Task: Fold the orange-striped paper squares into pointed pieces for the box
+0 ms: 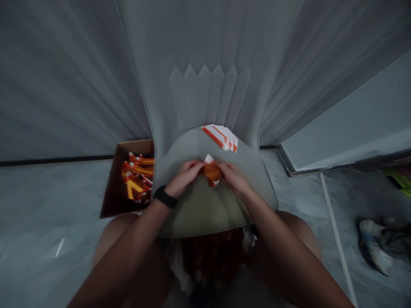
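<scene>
Head view: above the grey chair (205, 214), the left hand (187, 173) and right hand (236, 176) pinch an orange-and-white packet (212, 171) between their fingers (196, 164). Farther back on the chair, white-and-orange cards (221, 137) lie fanned. Left of the chair, an open box (111, 188) holds orange pieces (138, 177).

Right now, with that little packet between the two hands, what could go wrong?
The left hand and right hand pinch the small orange-and-white packet from both sides, so an uneven pull might crease or tear it. The loose, overlapping cards just beyond could scatter if a hand bumps them. And the open box on the floor beside the chair might get knocked.
</scene>
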{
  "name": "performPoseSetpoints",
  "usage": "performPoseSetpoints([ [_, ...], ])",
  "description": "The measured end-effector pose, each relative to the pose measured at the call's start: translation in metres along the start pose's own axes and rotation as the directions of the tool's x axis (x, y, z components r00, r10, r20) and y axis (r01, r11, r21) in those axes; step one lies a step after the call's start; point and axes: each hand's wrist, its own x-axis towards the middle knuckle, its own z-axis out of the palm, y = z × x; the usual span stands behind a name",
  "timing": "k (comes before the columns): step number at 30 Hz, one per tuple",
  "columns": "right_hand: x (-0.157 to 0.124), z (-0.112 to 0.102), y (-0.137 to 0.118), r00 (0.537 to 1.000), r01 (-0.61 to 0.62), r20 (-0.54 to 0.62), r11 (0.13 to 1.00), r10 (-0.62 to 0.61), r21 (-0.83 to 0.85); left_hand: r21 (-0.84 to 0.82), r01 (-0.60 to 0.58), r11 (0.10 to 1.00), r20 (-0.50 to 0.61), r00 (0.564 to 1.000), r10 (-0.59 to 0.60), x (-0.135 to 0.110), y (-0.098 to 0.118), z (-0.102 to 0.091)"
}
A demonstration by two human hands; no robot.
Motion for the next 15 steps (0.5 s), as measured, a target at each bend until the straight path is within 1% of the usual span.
performPoseSetpoints([
  [2, -0.002, 0.001, -0.002, 1.000, -0.016, -0.012, 1.000, 0.016, 0.017, -0.001, -0.014, 1.000, 0.009, 1.000, 0.014, -0.001, 0.001, 0.000],
  [6, -0.006, 0.002, -0.005, 1.000, 0.000, -0.003, 1.000, 0.000, 0.022, 0.001, -0.044, 0.999, 0.011, 0.999, 0.044, -0.005, 0.005, -0.003],
  [9, -0.004, 0.002, -0.001, 1.000, 0.002, -0.028, 1.000, -0.002, -0.014, 0.003, -0.073, 0.997, -0.020, 0.997, 0.073, -0.011, 0.010, -0.013],
  [12, 0.000, 0.002, 0.006, 0.998, 0.047, -0.031, 0.985, -0.052, -0.164, -0.003, -0.130, 0.992, -0.060, 0.990, 0.129, -0.019, 0.012, -0.038],
  [14, -0.001, 0.005, 0.012, 0.991, 0.127, -0.009, 0.940, -0.137, -0.317, 0.011, -0.154, 0.988, -0.114, 0.981, 0.155, -0.026, 0.009, -0.064],
  [15, -0.002, 0.008, 0.014, 0.983, 0.165, -0.002, 0.901, -0.181, -0.401, 0.032, -0.155, 0.987, -0.151, 0.976, 0.158, -0.029, 0.008, -0.079],
])
